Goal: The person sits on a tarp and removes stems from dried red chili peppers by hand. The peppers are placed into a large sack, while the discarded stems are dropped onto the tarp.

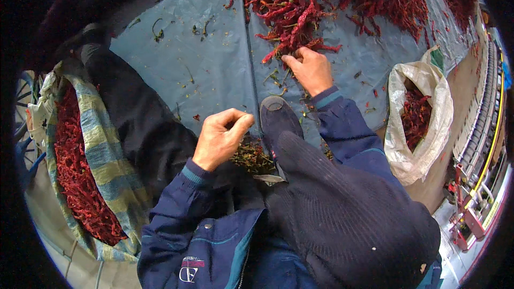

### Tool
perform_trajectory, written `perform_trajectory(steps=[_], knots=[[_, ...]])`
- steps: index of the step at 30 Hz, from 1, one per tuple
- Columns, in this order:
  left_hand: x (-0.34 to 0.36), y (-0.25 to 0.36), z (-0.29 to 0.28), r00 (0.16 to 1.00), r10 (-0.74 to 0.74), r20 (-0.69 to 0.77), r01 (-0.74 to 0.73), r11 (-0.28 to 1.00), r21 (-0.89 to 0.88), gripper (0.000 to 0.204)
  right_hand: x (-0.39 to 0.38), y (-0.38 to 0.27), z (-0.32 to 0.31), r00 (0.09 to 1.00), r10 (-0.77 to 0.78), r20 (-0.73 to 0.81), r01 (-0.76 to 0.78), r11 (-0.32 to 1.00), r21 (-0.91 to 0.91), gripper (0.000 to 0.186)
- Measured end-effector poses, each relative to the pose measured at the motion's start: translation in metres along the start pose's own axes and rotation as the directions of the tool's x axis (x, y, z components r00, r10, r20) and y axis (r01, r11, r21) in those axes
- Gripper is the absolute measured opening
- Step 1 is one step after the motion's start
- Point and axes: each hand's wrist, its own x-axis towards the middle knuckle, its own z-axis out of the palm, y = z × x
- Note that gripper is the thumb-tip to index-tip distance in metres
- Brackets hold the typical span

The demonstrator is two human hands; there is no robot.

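My left hand (222, 136) is curled with thumb and fingertips drawn together above a heap of dry stems and debris (251, 158) between my legs; whatever it may hold is hidden. My right hand (310, 69) reaches to the near edge of a pile of long, wrinkled dried red chillies (284, 16), its fingers bent at the lowest pods; I cannot make out what they grip. The chillies lie on a grey-blue plastic sheet (182, 75), with loose green stems and small bits scattered around them.
An open white sack (423, 150) with chillies stands at right; a striped sack (110, 166) full of chillies lies at left. More chilli heaps (385, 0) cover the back. My shoe (278, 115) rests between my hands. A metal-railed structure (474, 192) runs along the far right, wheel spokes at far left.
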Motion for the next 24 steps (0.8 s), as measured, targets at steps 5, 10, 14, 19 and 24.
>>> perform_trajectory(steps=[5, 10, 14, 19, 24], knots=[[0.024, -0.006, 0.014, 0.999, 0.0, 0.041, 0.005, 0.992, -0.123, 0.025, -0.014, 0.01, 0.008, 0.995, 0.057, 0.08, -0.074, 0.97, 0.231, 0.036], [0.044, -0.008, 0.038, 0.995, -0.069, 0.071, 0.091, 0.929, -0.359, 0.025, -0.067, -0.006, -0.013, 0.853, 0.062, 0.518, -0.478, 0.49, 0.729, 0.02], [0.049, -0.007, 0.049, 0.992, -0.067, 0.107, 0.11, 0.872, -0.476, 0.026, -0.088, -0.008, -0.004, 0.927, -0.027, 0.374, -0.317, 0.478, 0.819, 0.017], [0.046, -0.007, 0.044, 0.995, -0.079, 0.067, 0.096, 0.946, -0.309, 0.022, -0.086, -0.018, -0.012, 0.923, -0.047, 0.381, -0.317, 0.468, 0.825, 0.017], [0.039, -0.003, 0.046, 0.997, 0.056, 0.056, -0.038, 0.957, -0.287, 0.016, -0.086, -0.015, -0.012, 0.915, -0.076, 0.397, -0.306, 0.512, 0.803, 0.016]])
